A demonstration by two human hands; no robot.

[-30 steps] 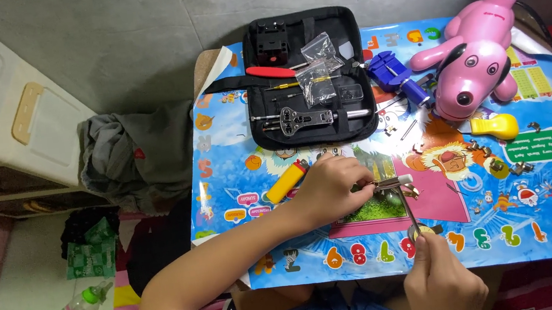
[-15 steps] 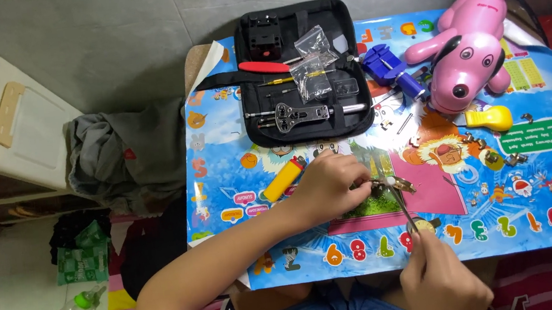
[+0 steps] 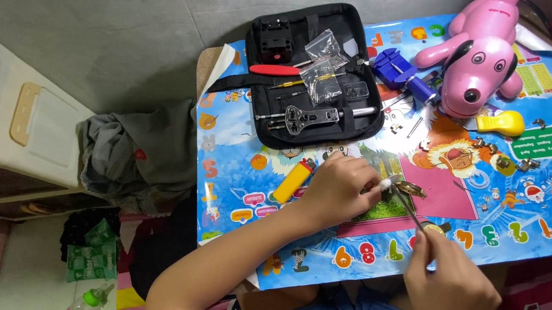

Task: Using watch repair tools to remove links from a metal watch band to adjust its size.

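- Both hands stay put since a moment ago; only the tweezers (image 3: 408, 204) tilt slightly.
- Left hand (image 3: 342, 189) is curled, pinching a small metal piece (image 3: 410, 188) at its fingertips.
- Right hand (image 3: 445, 274), closed, grips the tweezers, tips touching that piece.
- Yellow lighter (image 3: 294, 180) lies just left of the left hand.

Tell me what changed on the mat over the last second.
Little changed. The right hand keeps the tweezers pointed at the small metal piece, and the left hand still pins that piece down. Only the camera view shifted slightly. The tool case, yellow lighter and pink toy dog stayed put.
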